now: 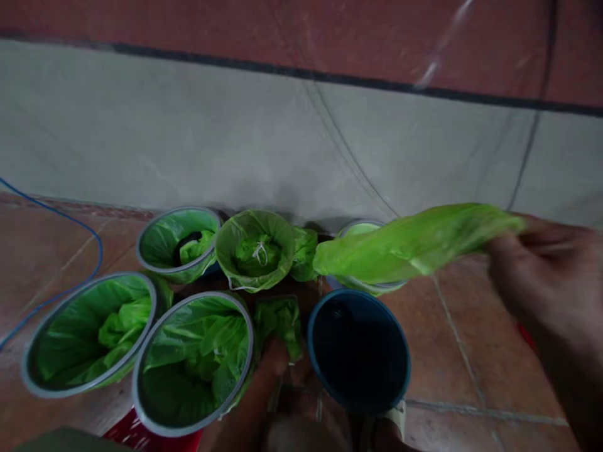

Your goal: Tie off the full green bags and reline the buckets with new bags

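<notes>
1. Lined buckets (89, 333) hold green liners; blue bucket (312, 333) is bare and dark inside.
2. Buckets sit rim to rim near the wall (235, 144); open tiled floor (471, 370) to the right.
3. R hand (541, 276): grip clamped on green bag (414, 242), stretched out just behind the blue bucket. L hand (273, 361), low centre, touches bag wad (279, 320); can't tell its grip.

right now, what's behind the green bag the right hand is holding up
A grey-rimmed bucket with a green liner: only parts of its rim show around the green bag in the right hand. The bag covers its inside.
</notes>
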